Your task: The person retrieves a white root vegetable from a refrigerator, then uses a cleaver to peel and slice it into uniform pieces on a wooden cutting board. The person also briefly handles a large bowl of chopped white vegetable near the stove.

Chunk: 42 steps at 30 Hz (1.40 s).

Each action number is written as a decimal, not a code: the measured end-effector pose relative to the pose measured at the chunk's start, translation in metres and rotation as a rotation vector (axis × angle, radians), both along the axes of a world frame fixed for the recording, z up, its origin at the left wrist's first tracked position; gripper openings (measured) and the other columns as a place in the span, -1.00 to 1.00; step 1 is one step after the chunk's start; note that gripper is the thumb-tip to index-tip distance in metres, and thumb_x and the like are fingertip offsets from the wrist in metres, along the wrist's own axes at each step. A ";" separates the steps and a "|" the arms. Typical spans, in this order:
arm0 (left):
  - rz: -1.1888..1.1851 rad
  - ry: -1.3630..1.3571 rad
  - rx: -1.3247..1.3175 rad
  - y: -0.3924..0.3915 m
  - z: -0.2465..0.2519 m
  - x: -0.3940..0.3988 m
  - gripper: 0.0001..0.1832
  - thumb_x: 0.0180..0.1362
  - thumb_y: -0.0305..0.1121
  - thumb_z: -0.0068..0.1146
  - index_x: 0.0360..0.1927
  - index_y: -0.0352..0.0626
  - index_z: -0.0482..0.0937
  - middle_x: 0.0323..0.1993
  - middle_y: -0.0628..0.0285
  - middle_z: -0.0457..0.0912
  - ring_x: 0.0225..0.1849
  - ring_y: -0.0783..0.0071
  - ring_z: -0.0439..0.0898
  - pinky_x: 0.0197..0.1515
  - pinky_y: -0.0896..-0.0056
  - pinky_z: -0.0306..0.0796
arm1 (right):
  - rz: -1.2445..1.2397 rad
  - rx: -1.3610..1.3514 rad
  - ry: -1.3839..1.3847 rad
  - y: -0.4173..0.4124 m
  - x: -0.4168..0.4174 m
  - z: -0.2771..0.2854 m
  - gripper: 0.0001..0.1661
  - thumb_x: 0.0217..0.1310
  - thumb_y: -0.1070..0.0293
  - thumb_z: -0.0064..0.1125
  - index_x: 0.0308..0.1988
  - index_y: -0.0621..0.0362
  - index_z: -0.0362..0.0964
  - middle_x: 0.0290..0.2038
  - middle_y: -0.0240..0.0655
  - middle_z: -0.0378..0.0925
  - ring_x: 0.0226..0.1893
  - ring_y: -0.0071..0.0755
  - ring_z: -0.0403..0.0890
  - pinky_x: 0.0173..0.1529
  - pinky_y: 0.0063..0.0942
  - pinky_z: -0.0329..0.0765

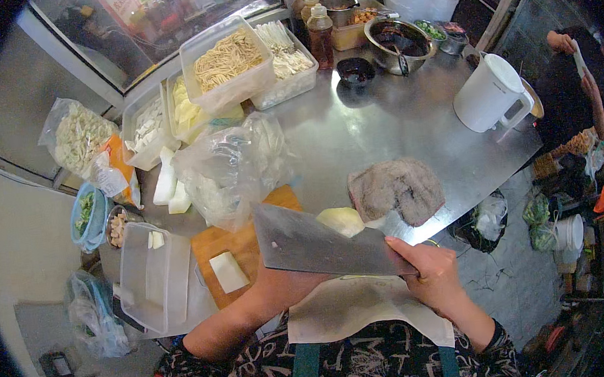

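Observation:
A broad metal cleaver (323, 243) lies across the view in front of me, its handle end in my right hand (436, 273), with the thumb along the top edge. My left hand (293, 275) is mostly behind the blade, so its fingers are hidden. A pale, rounded piece of vegetable (341, 221) shows just past the blade's upper edge. To the left, a cut white block (229, 272) rests on the wooden cutting board (207, 245), which the cleaver partly covers. A crumpled grey-brown cloth (396, 188) lies on the metal table beyond the blade.
A clear plastic bin (153, 277) holding small white pieces stands left of the board. Plastic bags (219, 169) touch its far side. Food tubs (226, 66) line the window. A white pitcher (492, 92) stands near the right edge; another person's arm (592, 93) is at far right.

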State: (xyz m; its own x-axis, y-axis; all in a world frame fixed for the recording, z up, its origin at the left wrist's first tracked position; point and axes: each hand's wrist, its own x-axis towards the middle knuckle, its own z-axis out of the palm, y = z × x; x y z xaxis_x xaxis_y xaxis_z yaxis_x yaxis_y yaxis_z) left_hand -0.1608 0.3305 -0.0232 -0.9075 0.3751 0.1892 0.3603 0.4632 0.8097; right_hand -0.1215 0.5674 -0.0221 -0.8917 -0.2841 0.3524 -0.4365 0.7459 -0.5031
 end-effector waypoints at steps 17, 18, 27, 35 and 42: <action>0.050 -0.287 -0.045 -0.008 0.019 -0.015 -0.56 -0.20 -0.32 0.32 -0.19 -0.26 0.51 -0.30 0.00 0.59 -0.25 0.21 0.59 -0.22 0.39 0.45 | -0.045 -0.031 -0.221 -0.006 -0.006 -0.010 -0.54 -0.19 0.52 0.14 -0.14 0.00 0.45 -0.47 -0.23 0.55 -0.50 -0.19 0.58 -0.44 -0.32 0.50; 0.074 -0.124 -0.198 -0.003 0.017 -0.012 -0.53 -0.22 -0.31 0.33 -0.18 -0.26 0.50 -0.31 -0.02 0.58 -0.26 0.19 0.59 -0.23 0.37 0.45 | -0.059 0.014 -0.229 -0.009 -0.010 -0.009 -0.55 -0.18 0.52 0.13 -0.15 0.00 0.44 -0.47 -0.23 0.55 -0.50 -0.16 0.58 -0.44 -0.31 0.50; 0.153 -0.631 0.548 -0.022 0.020 -0.015 -0.48 -0.16 -0.34 0.30 -0.07 -0.22 0.39 -0.21 0.23 0.52 -0.18 0.42 0.51 -0.11 0.42 0.40 | -0.262 0.120 -0.487 0.005 -0.002 -0.063 -0.73 -0.02 0.26 0.14 -0.21 -0.07 0.50 -0.57 -0.11 0.49 -0.55 -0.04 0.53 -0.45 -0.24 0.45; 0.064 -1.029 1.260 -0.027 0.011 -0.013 -0.43 0.02 -0.24 0.06 0.11 -0.21 0.22 -0.04 0.15 0.42 -0.03 0.31 0.46 -0.02 0.24 0.39 | -0.333 -0.162 -0.495 0.008 -0.005 -0.076 -0.76 -0.04 0.34 0.21 -0.26 0.11 0.51 -0.70 -0.14 0.38 -0.74 -0.41 0.34 -0.57 -0.47 0.33; 0.105 -1.054 1.290 -0.021 0.011 -0.020 -0.49 0.08 -0.27 -0.01 0.11 -0.20 0.23 -0.03 0.13 0.42 -0.01 0.28 0.45 -0.05 0.13 0.43 | -0.328 -0.268 -0.632 0.006 -0.003 -0.059 -0.73 -0.01 0.30 0.20 -0.22 0.06 0.52 -0.70 -0.16 0.38 -0.73 -0.43 0.35 -0.55 -0.47 0.35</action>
State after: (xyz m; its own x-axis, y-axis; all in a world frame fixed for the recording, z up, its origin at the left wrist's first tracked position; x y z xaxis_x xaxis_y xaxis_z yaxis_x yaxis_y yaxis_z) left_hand -0.1810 0.3094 -0.0122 -0.8395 0.4033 -0.3640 -0.5418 -0.6714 0.5056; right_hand -0.1244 0.5737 -0.0811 -0.9709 0.0534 -0.2333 0.2173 0.6051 -0.7659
